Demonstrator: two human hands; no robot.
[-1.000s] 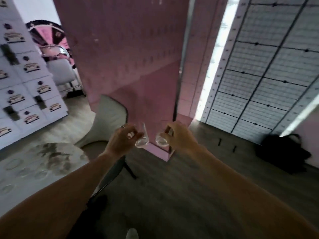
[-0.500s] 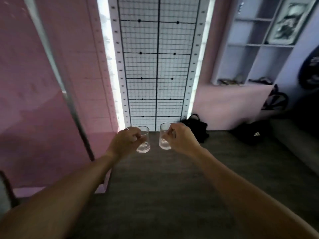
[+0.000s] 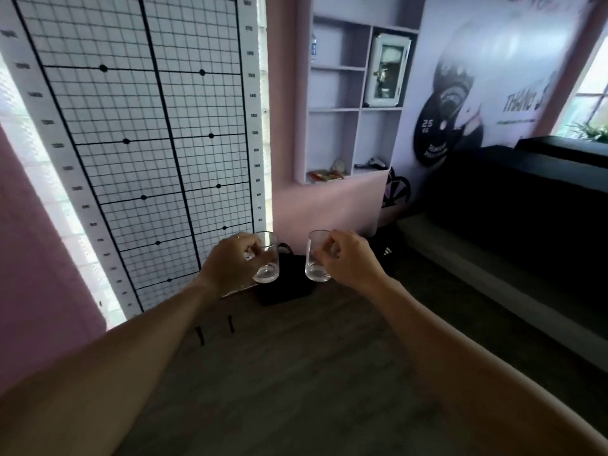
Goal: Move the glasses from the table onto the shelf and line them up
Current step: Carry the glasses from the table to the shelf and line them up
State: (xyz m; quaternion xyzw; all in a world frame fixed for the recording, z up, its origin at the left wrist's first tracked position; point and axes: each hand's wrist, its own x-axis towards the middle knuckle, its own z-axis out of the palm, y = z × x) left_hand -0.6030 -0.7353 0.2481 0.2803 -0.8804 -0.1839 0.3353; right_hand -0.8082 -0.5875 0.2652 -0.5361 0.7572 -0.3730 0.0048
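Note:
My left hand [image 3: 232,263] grips a clear glass [image 3: 268,261] by its side, held upright in the air. My right hand [image 3: 348,260] holds a second clear glass [image 3: 316,258] the same way, a hand's width to the right. Both glasses look empty. Ahead and above, on the pink wall, hangs a pale shelf unit [image 3: 352,108] with open compartments. The hands are well below and in front of it. The table is out of view.
A tall grid chart [image 3: 158,143] with a lit edge covers the wall at left. A black bag [image 3: 286,287] lies on the floor below the glasses. A dark sofa [image 3: 519,205] runs along the right. The shelf's lower compartments hold small items; a framed picture [image 3: 388,70] stands higher up.
The view has swung right, from the pink partition and the table to the grid chart and the shelf. Both hands keep the glasses held out in front, side by side.

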